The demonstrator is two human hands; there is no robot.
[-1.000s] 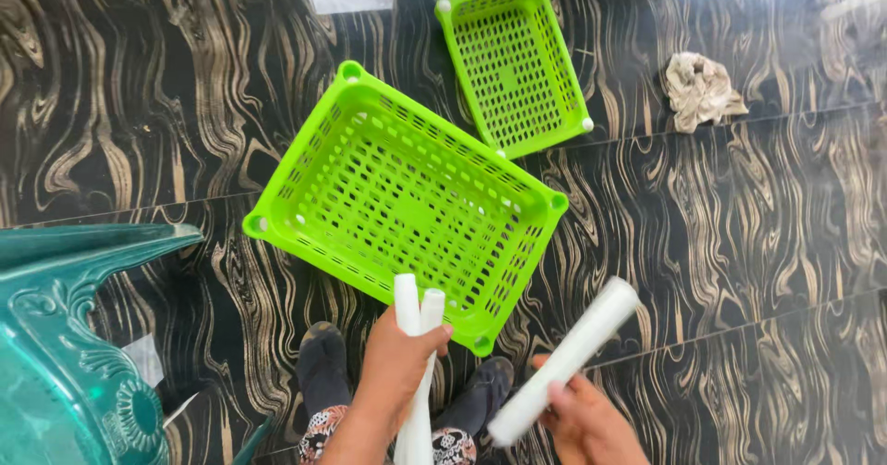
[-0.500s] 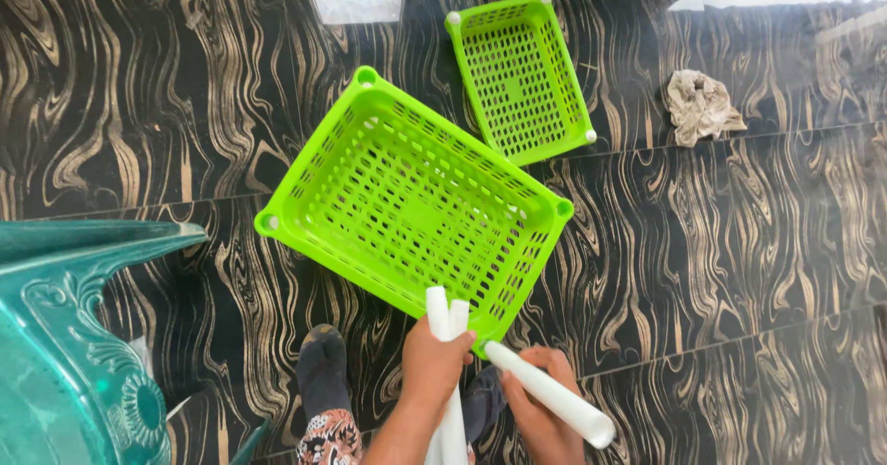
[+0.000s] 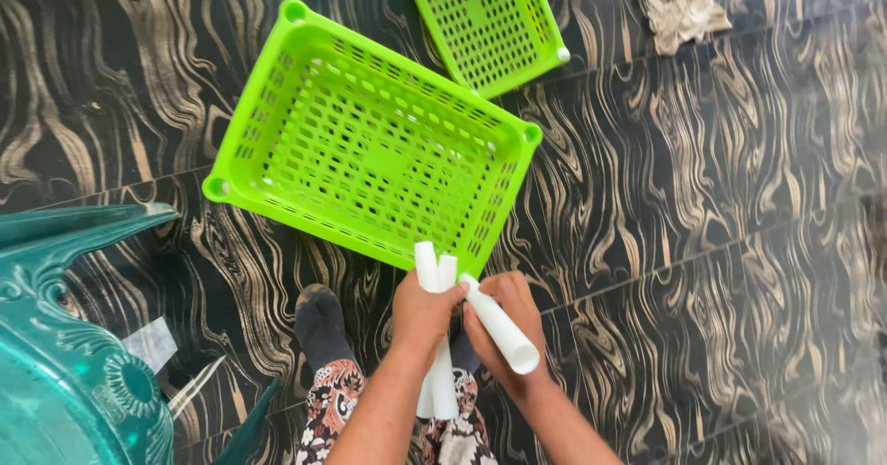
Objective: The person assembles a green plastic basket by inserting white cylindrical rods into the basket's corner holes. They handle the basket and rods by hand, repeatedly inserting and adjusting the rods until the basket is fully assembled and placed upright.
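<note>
My left hand (image 3: 422,315) is closed around two white plastic tubes (image 3: 434,276) held upright, their tops just below the near edge of a large bright green perforated basket (image 3: 277,86). My right hand (image 3: 506,313) grips a third white tube (image 3: 504,331), tilted with one end touching the two others and the other end pointing down and right. A smaller green basket (image 3: 485,22) lies beyond the large one, touching its far corner.
The floor is dark marbled tile. A teal plastic chair (image 3: 65,336) fills the lower left. A crumpled beige rag (image 3: 679,3) lies at the top right. A dark-socked foot (image 3: 321,322) and patterned trousers show below my hands.
The right hand has brought its tube in from the right, swinging its upper end against the two tubes in the left hand. The view has shifted closer to the baskets.
</note>
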